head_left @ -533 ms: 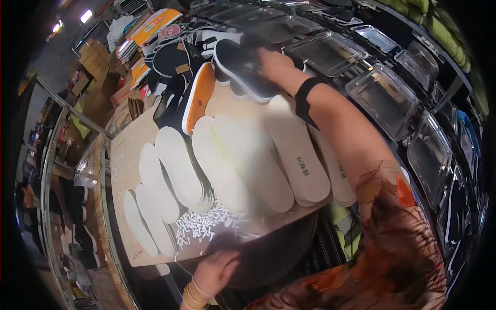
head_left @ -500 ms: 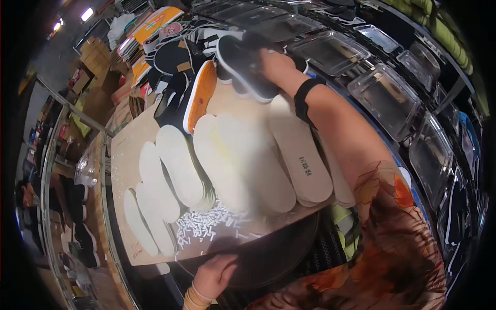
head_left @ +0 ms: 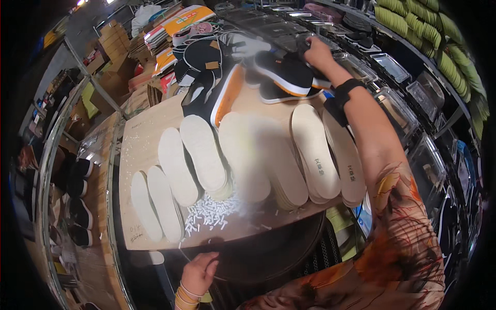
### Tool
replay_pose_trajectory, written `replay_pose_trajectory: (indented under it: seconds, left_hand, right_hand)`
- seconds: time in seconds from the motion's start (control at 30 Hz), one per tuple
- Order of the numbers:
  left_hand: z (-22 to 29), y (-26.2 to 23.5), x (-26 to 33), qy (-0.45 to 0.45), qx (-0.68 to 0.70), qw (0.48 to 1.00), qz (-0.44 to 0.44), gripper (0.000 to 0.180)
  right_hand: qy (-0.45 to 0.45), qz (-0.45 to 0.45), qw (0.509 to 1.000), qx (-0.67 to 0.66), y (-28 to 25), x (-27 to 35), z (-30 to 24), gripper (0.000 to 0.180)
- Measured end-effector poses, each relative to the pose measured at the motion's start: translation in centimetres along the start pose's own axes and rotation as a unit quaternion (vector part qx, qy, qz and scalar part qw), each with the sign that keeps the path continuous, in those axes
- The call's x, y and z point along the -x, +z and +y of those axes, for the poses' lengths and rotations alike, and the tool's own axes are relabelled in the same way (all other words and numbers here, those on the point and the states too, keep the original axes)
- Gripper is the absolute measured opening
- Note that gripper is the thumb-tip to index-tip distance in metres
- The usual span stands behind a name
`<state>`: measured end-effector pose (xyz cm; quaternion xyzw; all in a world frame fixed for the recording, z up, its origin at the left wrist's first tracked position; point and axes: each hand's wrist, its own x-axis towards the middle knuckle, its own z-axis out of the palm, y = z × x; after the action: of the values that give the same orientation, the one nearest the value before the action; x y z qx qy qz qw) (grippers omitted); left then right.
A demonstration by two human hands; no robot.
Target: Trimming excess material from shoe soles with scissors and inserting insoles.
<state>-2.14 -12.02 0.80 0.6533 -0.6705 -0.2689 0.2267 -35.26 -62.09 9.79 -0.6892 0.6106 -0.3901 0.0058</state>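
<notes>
The right hand has moved off the black shoe, which now lies free at the board's far edge. The left hand is by the board's near edge. Both have bent fingers; whether they hold anything is hard to tell.

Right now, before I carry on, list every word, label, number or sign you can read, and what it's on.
I don't copy wording out; locations only:
Second cream insole from right: dark printed characters.
Rightmost cream insole: dark printed characters.
Board, lower-left corner: small handwritten marks.
Orange-and-white packaging: print too blurred to read.
</notes>
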Motion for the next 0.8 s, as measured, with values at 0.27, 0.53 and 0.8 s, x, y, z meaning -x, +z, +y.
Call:
replay_pose_trajectory:
  seconds: [0.27, 0.53, 0.8]
  left_hand:
    - [3.9, 2.8, -6.2, 0.057, 0.064, 0.996, 0.032, 0.034]
    - [12.1, 7.0, -23.7, 0.223, -0.172, 0.942, 0.184, 0.072]
    - [14.2, 1.5, -26.6, 0.23, -0.216, 0.946, 0.078, 0.035]
  right_hand:
    - [-0.03, 0.125, 0.985, -0.113, -12.6, 8.8, -8.1, 0.054]
    - [-0.072, 0.164, 0.973, -0.148, -16.5, 15.1, -8.8, 0.053]
    - [0.111, 0.093, 0.92, -0.364, -23.0, 22.3, -3.1, 0.066]
